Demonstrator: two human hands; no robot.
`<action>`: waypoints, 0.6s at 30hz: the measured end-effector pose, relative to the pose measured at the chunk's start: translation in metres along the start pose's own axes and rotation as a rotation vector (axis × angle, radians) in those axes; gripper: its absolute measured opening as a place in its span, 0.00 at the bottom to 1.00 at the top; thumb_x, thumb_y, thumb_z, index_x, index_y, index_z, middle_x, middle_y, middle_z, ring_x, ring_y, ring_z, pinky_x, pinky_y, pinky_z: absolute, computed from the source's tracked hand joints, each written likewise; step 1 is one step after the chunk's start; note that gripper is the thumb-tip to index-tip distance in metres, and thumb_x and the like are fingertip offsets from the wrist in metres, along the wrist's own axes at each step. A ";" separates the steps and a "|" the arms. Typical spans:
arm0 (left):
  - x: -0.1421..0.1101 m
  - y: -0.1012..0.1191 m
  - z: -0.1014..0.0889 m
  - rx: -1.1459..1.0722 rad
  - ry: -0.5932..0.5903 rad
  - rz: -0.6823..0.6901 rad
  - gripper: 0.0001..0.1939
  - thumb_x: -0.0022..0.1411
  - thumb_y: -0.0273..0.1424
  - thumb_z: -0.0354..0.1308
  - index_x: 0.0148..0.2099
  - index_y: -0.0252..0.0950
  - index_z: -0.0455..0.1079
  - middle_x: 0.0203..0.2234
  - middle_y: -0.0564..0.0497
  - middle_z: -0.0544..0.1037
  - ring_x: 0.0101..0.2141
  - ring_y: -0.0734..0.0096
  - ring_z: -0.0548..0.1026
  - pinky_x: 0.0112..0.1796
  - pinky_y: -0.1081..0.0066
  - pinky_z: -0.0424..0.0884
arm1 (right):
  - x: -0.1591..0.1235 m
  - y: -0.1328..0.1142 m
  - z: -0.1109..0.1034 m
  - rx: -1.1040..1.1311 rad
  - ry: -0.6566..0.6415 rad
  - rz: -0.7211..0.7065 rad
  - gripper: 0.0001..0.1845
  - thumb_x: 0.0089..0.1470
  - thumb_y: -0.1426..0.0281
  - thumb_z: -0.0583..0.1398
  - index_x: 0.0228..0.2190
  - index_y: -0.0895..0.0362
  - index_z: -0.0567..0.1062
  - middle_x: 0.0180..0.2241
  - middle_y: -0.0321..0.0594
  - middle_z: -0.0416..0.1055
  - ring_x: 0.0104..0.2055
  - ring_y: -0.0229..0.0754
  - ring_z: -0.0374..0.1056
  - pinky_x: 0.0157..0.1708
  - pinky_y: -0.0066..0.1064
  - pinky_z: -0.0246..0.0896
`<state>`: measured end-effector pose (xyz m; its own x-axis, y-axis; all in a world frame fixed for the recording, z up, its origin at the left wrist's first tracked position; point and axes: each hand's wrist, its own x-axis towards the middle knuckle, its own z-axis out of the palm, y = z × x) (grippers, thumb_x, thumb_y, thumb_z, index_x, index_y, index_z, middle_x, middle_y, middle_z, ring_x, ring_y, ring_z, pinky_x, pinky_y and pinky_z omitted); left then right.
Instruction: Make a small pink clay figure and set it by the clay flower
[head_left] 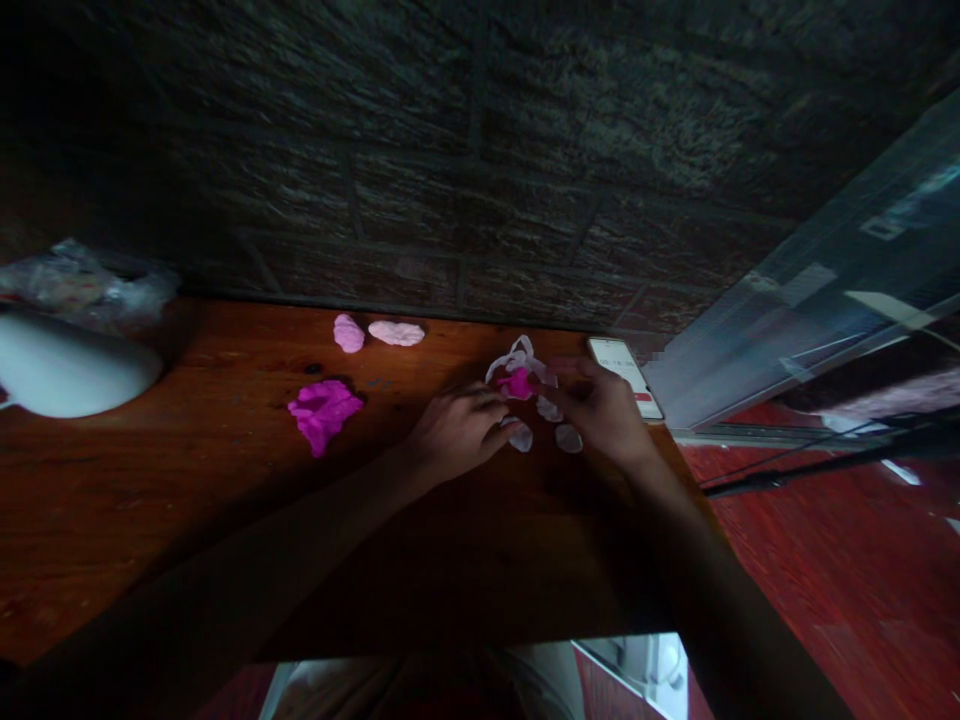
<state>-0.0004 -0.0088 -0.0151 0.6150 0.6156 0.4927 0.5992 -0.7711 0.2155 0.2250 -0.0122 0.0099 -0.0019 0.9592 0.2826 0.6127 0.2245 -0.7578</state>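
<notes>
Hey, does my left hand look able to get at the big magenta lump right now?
Probably yes: nothing seems to stand between the left hand and the big magenta lump, though that hand is at the small magenta piece.

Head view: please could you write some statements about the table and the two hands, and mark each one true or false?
1. A small bright pink piece shows between the left hand and the right hand. True.
2. The phone lies to the left of the left hand. False: it lies beyond the right hand, near the right edge of the table.
3. The larger magenta lump lies apart from both hands. True.
4. Three pale pink lumps lie near the wall. False: there are two, one here and one here.
</notes>
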 end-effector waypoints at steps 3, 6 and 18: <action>0.000 -0.007 -0.003 -0.014 0.088 -0.037 0.15 0.73 0.36 0.55 0.39 0.36 0.80 0.37 0.47 0.86 0.40 0.61 0.82 0.41 0.66 0.76 | 0.001 0.008 -0.014 0.023 0.052 0.021 0.16 0.54 0.60 0.66 0.41 0.56 0.84 0.40 0.45 0.85 0.30 0.43 0.76 0.28 0.33 0.69; 0.001 -0.011 -0.007 -0.081 0.157 -0.137 0.14 0.73 0.34 0.54 0.41 0.35 0.80 0.36 0.46 0.86 0.36 0.65 0.83 0.40 0.68 0.75 | 0.003 0.015 -0.017 0.025 -0.014 0.024 0.14 0.55 0.62 0.64 0.38 0.57 0.85 0.35 0.44 0.85 0.31 0.46 0.78 0.30 0.35 0.72; 0.011 0.002 -0.001 -0.358 0.068 -0.375 0.20 0.72 0.35 0.54 0.60 0.33 0.75 0.17 0.56 0.80 0.19 0.68 0.79 0.33 0.70 0.75 | -0.001 0.005 0.011 0.032 -0.104 -0.025 0.14 0.56 0.69 0.65 0.45 0.53 0.83 0.45 0.42 0.84 0.32 0.42 0.78 0.30 0.32 0.73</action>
<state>0.0070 -0.0036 -0.0089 0.3498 0.8574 0.3776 0.5519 -0.5143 0.6564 0.2187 -0.0106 -0.0007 -0.0998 0.9656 0.2403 0.5856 0.2522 -0.7703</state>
